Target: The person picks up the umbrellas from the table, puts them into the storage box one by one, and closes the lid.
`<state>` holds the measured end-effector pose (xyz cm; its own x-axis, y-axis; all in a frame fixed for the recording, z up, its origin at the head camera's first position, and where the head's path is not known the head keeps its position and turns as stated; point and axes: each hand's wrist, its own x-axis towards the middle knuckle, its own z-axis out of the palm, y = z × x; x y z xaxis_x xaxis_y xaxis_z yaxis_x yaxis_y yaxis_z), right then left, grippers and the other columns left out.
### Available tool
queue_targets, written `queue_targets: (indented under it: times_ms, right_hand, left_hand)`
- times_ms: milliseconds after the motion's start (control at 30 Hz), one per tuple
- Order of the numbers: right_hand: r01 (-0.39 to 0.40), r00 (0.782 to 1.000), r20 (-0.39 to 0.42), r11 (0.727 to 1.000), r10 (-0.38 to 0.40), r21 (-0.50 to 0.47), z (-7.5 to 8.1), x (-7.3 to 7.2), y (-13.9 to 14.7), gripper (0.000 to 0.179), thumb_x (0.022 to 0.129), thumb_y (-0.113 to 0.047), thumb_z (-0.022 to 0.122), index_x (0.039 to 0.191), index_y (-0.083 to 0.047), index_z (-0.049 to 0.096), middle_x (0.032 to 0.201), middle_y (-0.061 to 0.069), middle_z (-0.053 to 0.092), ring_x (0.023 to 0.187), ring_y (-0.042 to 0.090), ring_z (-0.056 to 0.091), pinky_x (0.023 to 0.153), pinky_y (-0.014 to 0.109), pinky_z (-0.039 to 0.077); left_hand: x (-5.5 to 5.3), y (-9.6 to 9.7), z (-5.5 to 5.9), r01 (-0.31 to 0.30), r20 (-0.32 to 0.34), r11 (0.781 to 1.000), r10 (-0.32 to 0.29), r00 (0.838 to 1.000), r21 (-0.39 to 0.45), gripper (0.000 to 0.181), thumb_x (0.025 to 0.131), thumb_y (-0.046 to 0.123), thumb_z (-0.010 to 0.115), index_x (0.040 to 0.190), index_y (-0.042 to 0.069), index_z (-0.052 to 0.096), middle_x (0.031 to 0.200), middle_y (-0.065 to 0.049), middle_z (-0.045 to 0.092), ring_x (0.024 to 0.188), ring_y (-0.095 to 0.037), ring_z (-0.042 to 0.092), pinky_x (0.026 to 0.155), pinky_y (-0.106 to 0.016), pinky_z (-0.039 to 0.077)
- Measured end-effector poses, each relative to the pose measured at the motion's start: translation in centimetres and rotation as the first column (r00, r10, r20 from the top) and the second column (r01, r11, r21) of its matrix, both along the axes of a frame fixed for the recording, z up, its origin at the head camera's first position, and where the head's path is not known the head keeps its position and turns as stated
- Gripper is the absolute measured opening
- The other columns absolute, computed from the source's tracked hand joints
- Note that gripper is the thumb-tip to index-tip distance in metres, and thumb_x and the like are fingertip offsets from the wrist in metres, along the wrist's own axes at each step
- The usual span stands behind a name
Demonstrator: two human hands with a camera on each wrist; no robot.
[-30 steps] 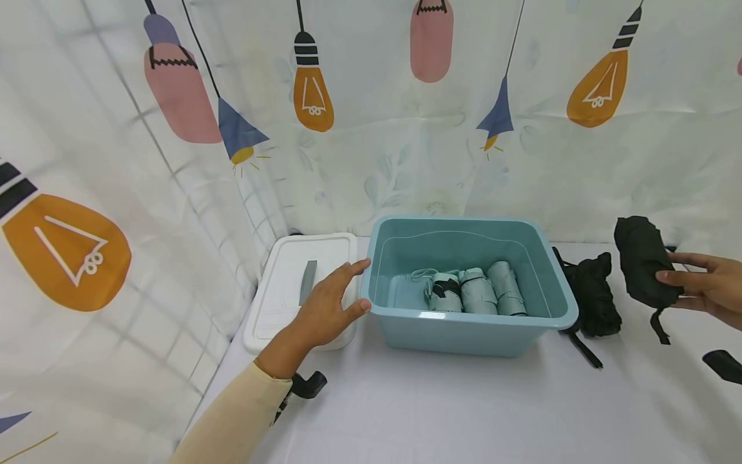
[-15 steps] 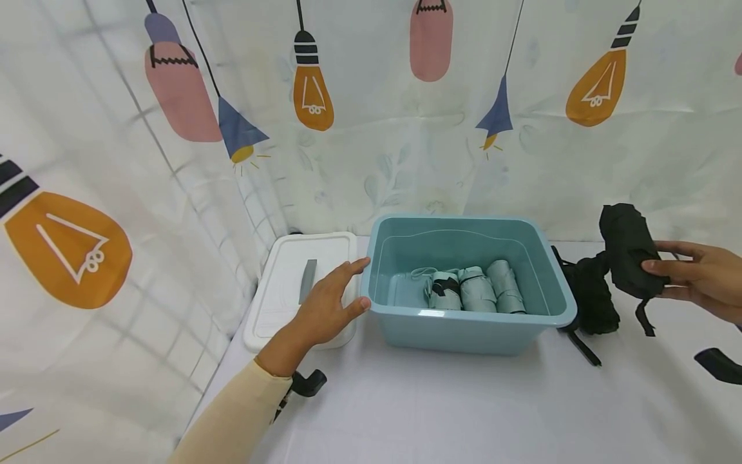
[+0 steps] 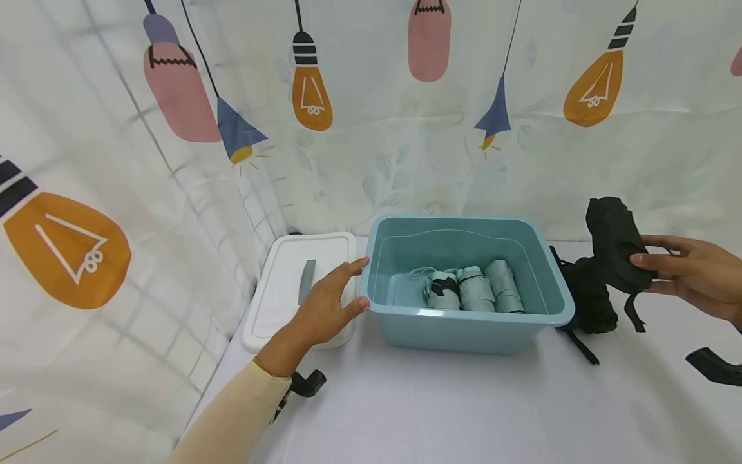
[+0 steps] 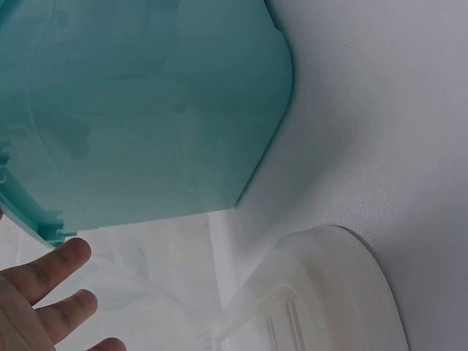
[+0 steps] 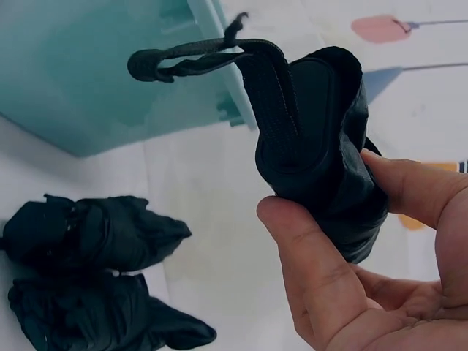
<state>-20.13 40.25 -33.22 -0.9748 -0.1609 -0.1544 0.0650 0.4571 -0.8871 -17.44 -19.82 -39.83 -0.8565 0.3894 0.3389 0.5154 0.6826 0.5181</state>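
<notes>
My right hand (image 3: 686,274) grips a black folded umbrella (image 3: 617,245) in the air, right of the bin. In the right wrist view the umbrella's handle end and wrist strap (image 5: 267,95) show, with fingers and thumb on either side of its body. My left hand (image 3: 327,306) has its fingers extended at the left rim of a blue-green plastic bin (image 3: 452,332). Inside the bin, several pale green folded umbrellas (image 3: 477,290) lie side by side. Below the held umbrella, two black folded umbrellas, a nearer one (image 5: 110,314) and another (image 5: 95,230), rest on the table.
A white lid (image 3: 278,316) with a grey handle lies left of the bin, partly behind my left hand. The table has a white cover (image 3: 435,406). A printed cloth (image 3: 359,167) hangs behind and along the left side.
My right hand has moved left and slightly up with the black umbrella, closer to the bin, over the umbrellas lying there. My left hand has stayed at the rim.
</notes>
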Motion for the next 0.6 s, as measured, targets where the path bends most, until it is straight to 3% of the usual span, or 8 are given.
queue_targets:
  times_ms: [167,433,533,600]
  right_hand:
    - [-0.016,1.0,-0.021,1.0,0.016,-0.001,0.7,0.1,-1.1,0.077,0.109,-0.013,0.051,0.155,0.016,-0.004,0.109,-0.029,0.055,0.092,0.002,0.068,0.073,0.021,0.057]
    - [-0.017,1.0,-0.021,1.0,0.018,0.008,1.5,0.3,-2.9,0.071,0.109,-0.013,0.053,0.154,0.014,0.006,0.108,-0.024,0.061,0.092,0.006,0.069,0.075,0.023,0.058]
    - [-0.023,0.999,-0.026,0.999,0.024,0.048,1.5,0.5,-3.5,0.076,0.109,-0.018,0.053,0.156,0.014,0.003,0.131,0.003,0.058,0.092,-0.001,0.064,0.075,0.022,0.057]
    - [-0.029,0.999,-0.026,0.998,0.031,0.062,1.6,0.5,-3.8,0.079,0.109,-0.021,0.053,0.156,0.014,0.001,0.146,0.023,0.041,0.093,-0.006,0.061,0.076,0.022,0.057]
  left_hand:
    - [-0.1,0.0,-0.1,-0.001,-0.003,1.0,0.001,1.0,0.008,0.089,0.09,0.087,0.032,0.162,0.035,0.031,0.144,-0.006,0.056,0.148,-0.04,0.032,0.114,-0.065,0.03]
    - [-0.1,0.0,-0.3,-0.004,0.002,1.0,0.004,1.0,0.008,0.089,0.089,0.087,0.032,0.162,0.035,0.03,0.146,-0.005,0.056,0.149,-0.037,0.031,0.114,-0.065,0.029]
    - [0.0,0.0,-0.2,-0.003,0.007,1.0,0.003,1.0,0.006,0.089,0.089,0.087,0.032,0.162,0.035,0.03,0.146,-0.005,0.055,0.15,-0.036,0.03,0.114,-0.064,0.029]
    - [0.0,0.0,-0.1,-0.005,0.011,1.0,0.004,1.0,0.005,0.089,0.089,0.087,0.032,0.162,0.036,0.03,0.146,-0.005,0.055,0.15,-0.035,0.029,0.114,-0.064,0.029]
